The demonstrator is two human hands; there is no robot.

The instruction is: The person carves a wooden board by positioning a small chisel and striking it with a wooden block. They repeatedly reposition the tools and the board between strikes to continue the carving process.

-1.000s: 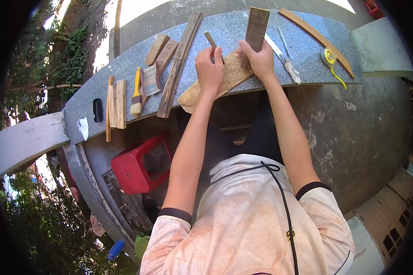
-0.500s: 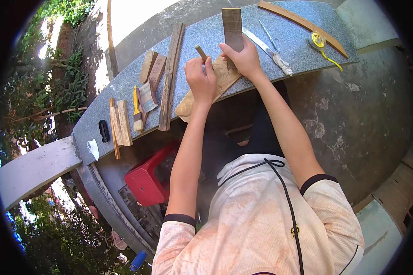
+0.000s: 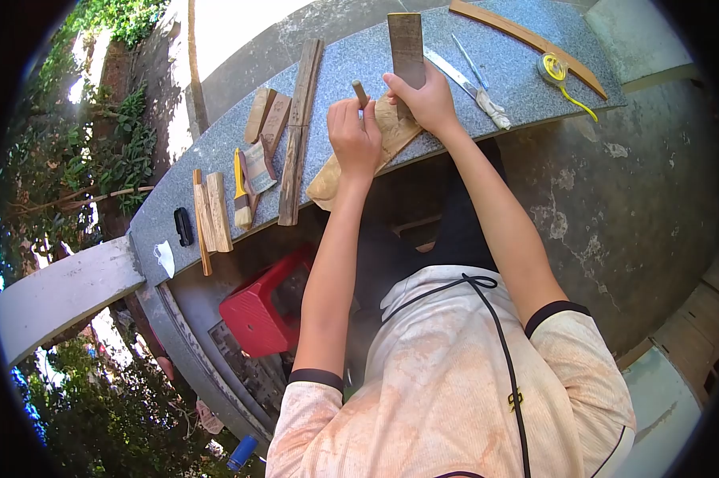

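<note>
My left hand (image 3: 355, 135) is closed round a short, thin wooden stick (image 3: 361, 94), whose end pokes up above the fingers. Beside it, my right hand (image 3: 429, 103) grips the lower part of a dark flat wooden board (image 3: 407, 49), thumb across its face. The board points away from me over the stone table. Under both hands lies a tan flat piece with an uneven surface (image 3: 324, 185), partly hidden by the left wrist. Just right of the board are a knife-like blade with a wrapped handle (image 3: 493, 110) and a slim blue pen-like tool (image 3: 469, 62).
The speckled stone table (image 3: 339, 68) holds a long split wood strip (image 3: 300, 119), a paintbrush (image 3: 241, 195), wood pieces (image 3: 218, 211) and a black object (image 3: 183, 227) leftward. A yellow tape measure (image 3: 552, 68) and curved wood strip (image 3: 527, 40) lie right. A red stool (image 3: 256, 319) stands below.
My left hand has shifted slightly to the right with the stick, nearer the board. The right hand and the board stay almost where they were.
</note>
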